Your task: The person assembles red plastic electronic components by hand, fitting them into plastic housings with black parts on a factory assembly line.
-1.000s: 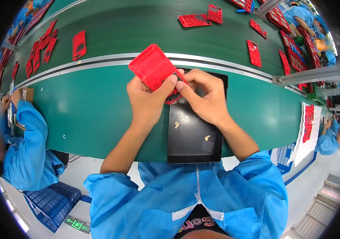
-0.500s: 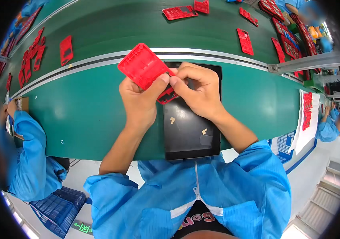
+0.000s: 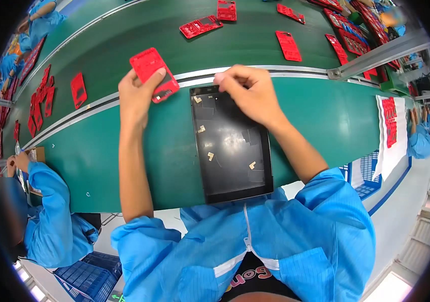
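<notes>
My left hand (image 3: 135, 95) holds a flat red plastic frame part (image 3: 153, 73) by its lower edge, lifted over the rail at the near side of the green belt. My right hand (image 3: 247, 90) hovers over the top edge of a black glossy tray (image 3: 235, 166), fingers curled together; I cannot make out anything pinched in them. The tray lies on the green bench (image 3: 325, 121) in front of me. Several small tan pieces (image 3: 210, 156) lie scattered on it.
Several red frame parts (image 3: 288, 45) ride on the green conveyor belt (image 3: 124, 35) beyond the rail. A person in a blue coat (image 3: 48, 221) works at my left. Another blue-coated person (image 3: 421, 138) stands at the right, near a white sheet holding red parts (image 3: 391, 121).
My hands have come apart. The left one carried the red part to the left and away from the right one, which stays over the tray's top edge.
</notes>
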Tool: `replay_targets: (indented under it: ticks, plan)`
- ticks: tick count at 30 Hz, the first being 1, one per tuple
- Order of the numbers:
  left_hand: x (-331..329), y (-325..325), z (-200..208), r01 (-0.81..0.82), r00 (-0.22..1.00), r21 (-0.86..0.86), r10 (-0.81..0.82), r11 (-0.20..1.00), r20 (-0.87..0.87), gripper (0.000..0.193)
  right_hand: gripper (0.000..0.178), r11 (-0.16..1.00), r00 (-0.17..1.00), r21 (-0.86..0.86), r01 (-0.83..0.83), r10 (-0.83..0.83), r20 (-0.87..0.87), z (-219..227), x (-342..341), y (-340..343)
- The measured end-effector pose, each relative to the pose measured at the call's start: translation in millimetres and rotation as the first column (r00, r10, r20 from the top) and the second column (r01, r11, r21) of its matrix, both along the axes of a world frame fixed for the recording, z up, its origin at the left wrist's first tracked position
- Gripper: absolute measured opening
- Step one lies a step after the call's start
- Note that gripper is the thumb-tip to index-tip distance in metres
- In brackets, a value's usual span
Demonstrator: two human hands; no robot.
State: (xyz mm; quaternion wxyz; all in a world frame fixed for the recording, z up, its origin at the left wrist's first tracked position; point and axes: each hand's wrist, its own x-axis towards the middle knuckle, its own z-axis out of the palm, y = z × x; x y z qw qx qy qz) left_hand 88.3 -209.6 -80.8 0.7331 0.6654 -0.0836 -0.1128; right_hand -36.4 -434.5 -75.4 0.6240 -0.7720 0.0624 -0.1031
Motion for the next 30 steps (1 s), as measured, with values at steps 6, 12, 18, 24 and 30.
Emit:
replay_targets:
  ticks: [6,12,18,24,30]
  plan:
    - [82.2,25.2,-24.5,-0.196,0.969,0.677,0.036,0.709,0.243,0.057,0.025,0.857,0.855,-0.173,0.486,-0.424,0.299,-25.9,28.9,-86.0]
    - [63.7,21.6,-50.3,-0.568,0.816,0.643,0.247,0.514,0.523,0.062,0.069,0.241,0.739,-0.786,0.569,-0.57,0.36,-79.3,13.7,-167.5]
    - [-28.8,-24.4,-35.9,-0.239,0.936,0.065,0.211,0.969,0.282,0.037,0.074,0.712,0.885,-0.526,0.464,-0.396,0.245,-45.5,26.2,-128.2]
    - [-54.9,-21.7,0.6,0.133,0.987,-0.087,-0.14,0.987,-0.079,0.035,0.08,0.8,0.866,-0.588,-0.12,0.374,0.332,25.3,-2.8,-29.3]
    - [-45.5,3.0,-4.4,-0.035,0.994,-0.196,0.014,0.98,-0.111,0.021,0.044,0.859,0.964,-0.512,0.028,0.112,0.241,15.6,-13.8,3.7]
